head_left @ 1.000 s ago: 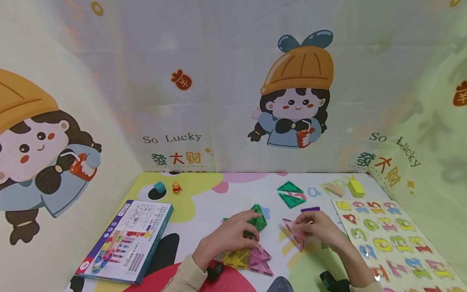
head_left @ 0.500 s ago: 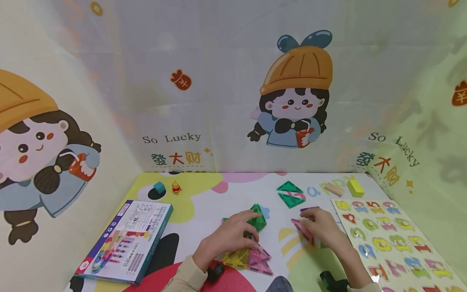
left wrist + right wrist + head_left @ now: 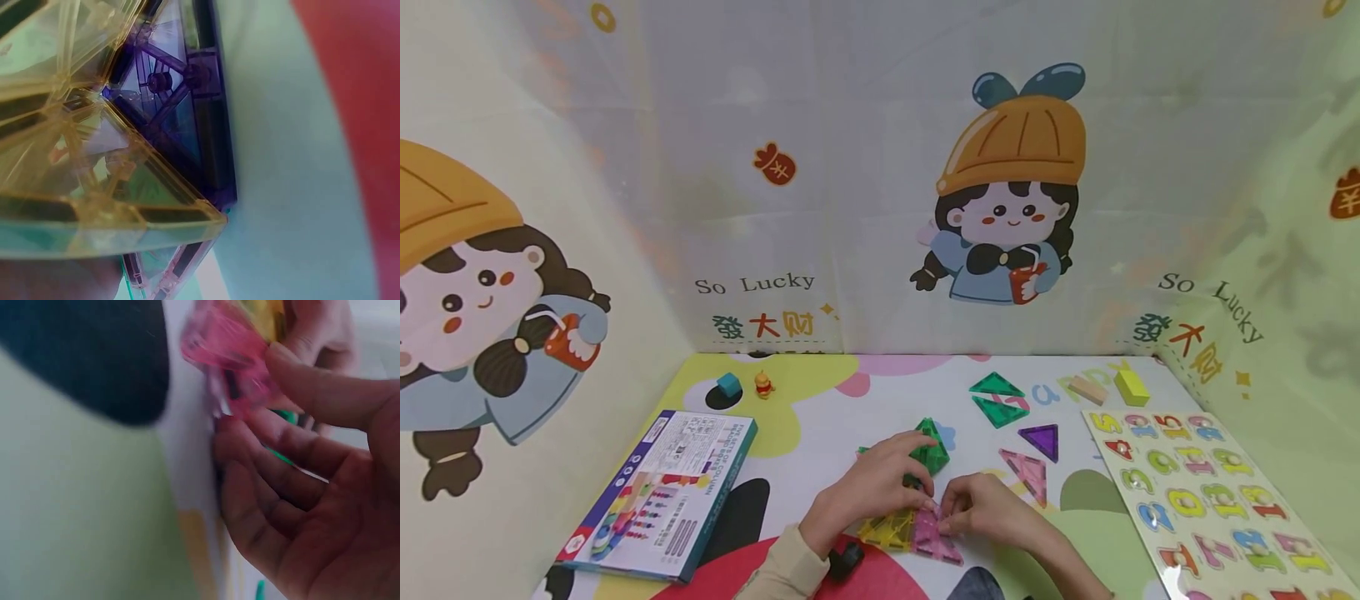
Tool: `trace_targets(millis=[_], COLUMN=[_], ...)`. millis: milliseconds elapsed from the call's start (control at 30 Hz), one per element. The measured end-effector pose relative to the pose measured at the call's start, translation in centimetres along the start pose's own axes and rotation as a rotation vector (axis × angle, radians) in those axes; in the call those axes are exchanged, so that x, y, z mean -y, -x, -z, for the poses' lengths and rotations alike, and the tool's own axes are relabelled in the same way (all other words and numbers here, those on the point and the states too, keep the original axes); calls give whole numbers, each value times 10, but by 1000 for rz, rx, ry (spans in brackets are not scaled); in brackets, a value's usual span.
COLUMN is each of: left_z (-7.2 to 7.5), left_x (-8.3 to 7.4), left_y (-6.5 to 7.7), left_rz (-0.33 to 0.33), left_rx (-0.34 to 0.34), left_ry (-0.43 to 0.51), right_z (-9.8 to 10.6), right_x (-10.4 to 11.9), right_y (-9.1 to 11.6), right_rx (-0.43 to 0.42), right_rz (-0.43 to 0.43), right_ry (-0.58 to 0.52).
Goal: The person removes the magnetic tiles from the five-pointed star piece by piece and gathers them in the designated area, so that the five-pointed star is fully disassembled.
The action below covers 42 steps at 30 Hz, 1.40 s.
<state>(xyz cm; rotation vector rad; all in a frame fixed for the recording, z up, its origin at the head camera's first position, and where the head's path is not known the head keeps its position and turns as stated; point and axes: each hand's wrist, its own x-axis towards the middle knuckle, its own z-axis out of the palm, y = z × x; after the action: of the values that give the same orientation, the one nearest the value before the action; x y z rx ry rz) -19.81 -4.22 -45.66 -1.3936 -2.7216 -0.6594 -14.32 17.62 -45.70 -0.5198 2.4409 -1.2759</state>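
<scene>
A built shape of clear magnetic tiles stands at the front middle of the table, with yellow (image 3: 887, 531), pink (image 3: 934, 537) and green (image 3: 931, 454) faces; the left wrist view also shows a purple tile (image 3: 209, 112) in it. My left hand (image 3: 880, 479) grips it from above and hides much of it. From the right, my right hand (image 3: 988, 510) pinches the pink side between thumb (image 3: 300, 375) and fingers. A loose pink triangle tile (image 3: 1026, 475) and a purple triangle tile (image 3: 1042, 441) lie flat beyond my right hand.
Two green triangle tiles (image 3: 998, 398) lie farther back. A wooden block (image 3: 1087, 389) and a yellow block (image 3: 1131, 388) are at back right, above a number puzzle board (image 3: 1217, 500). A box (image 3: 662, 492) lies left, below a blue cube (image 3: 728, 384) and a small figure (image 3: 763, 384).
My right hand has let go of the loose pink triangle, leaving it beside the purple one, and has moved left onto the built shape. My left hand has stayed in place.
</scene>
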Motion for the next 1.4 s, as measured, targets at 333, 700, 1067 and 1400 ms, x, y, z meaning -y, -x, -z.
trace_targets(millis=[333, 700, 1067, 1400], left_z=[1, 2, 6, 9], left_x=[-2, -3, 1, 0], left_y=[0, -2, 3, 6], left_rz=[18, 22, 21, 66], left_rx=[-6, 6, 85, 71], left_ry=[1, -3, -13, 18], right_z=[-6, -8, 1, 37], right_x=[2, 3, -9, -9], right_y=[-2, -2, 0, 12], right_rx=[-44, -63, 31, -40], right_rz=[-57, -84, -13, -36], right_ry=[-27, -40, -152, -157])
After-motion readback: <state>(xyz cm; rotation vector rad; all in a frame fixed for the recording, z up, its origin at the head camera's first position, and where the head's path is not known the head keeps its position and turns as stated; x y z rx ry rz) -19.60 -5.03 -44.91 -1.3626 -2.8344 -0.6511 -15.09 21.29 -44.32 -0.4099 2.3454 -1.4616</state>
